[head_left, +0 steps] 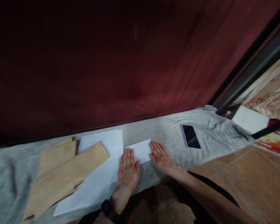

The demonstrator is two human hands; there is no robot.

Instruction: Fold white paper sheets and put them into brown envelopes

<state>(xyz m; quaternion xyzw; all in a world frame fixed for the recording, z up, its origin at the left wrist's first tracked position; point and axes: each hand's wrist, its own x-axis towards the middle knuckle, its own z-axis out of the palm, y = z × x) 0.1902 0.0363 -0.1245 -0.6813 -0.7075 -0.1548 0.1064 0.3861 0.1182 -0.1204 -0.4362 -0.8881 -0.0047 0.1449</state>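
At the far left, flat brown paper pieces point(63, 174) overlap a large white sheet point(91, 193), both on the gray cloth point(165, 130) covering a narrow surface. Right of them, the left hand point(128, 175), with a dark band point(109, 210) at its wrist, lies palm down, fingers straight, gripping nothing, its fingertips at the left edge of the small white paper point(141, 151). That paper lies flat between the 2 hands, near the middle of the surface. The right hand point(162, 157) is likewise flat and ungrasping, its fingers against the paper's right edge. As far as can be judged, the small paper is laid out and squared between both hands; whether it is folded, or needs more work, I cannot tell. The brown pieces and large sheet lie apart from it, untouched by either hand. The dark red panel point(130, 77) bounds the far edge; the near edge drops to the tiled floor point(247, 177), leaving little depth for moving. Rightward, bare cloth gives more room before the phone point(191, 137), well short of the surface's right end.
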